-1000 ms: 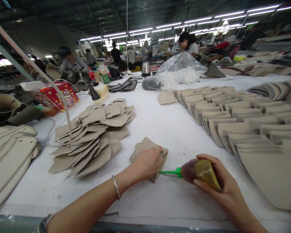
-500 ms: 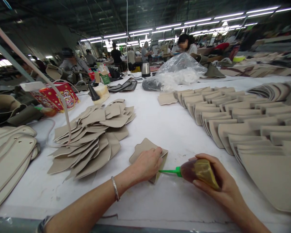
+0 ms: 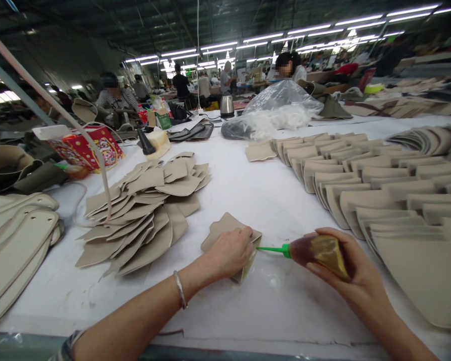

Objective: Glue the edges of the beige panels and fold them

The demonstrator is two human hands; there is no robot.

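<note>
My left hand (image 3: pixel 229 253) presses down on a small beige leather piece (image 3: pixel 221 228) lying on the white table (image 3: pixel 263 200), fingers curled over its right edge. My right hand (image 3: pixel 346 271) grips a squeeze bottle of amber glue (image 3: pixel 319 250). Its green nozzle (image 3: pixel 272 248) points left and its tip touches the folded right edge of the piece, just beside my left fingertips.
A loose heap of cut beige pieces (image 3: pixel 146 210) lies to the left. Rows of overlapped beige pieces (image 3: pixel 364 180) fill the right side. Long panels (image 3: pixel 15 240) sit at the far left. A clear plastic bag (image 3: pixel 281 108), a kettle (image 3: pixel 226 106) and a red box (image 3: pixel 84 148) stand farther back, with seated workers beyond.
My right hand has lifted slightly and shifted right with the glue bottle, so the nozzle tip has slid up along the piece's right edge. My left hand has stayed on the piece.
</note>
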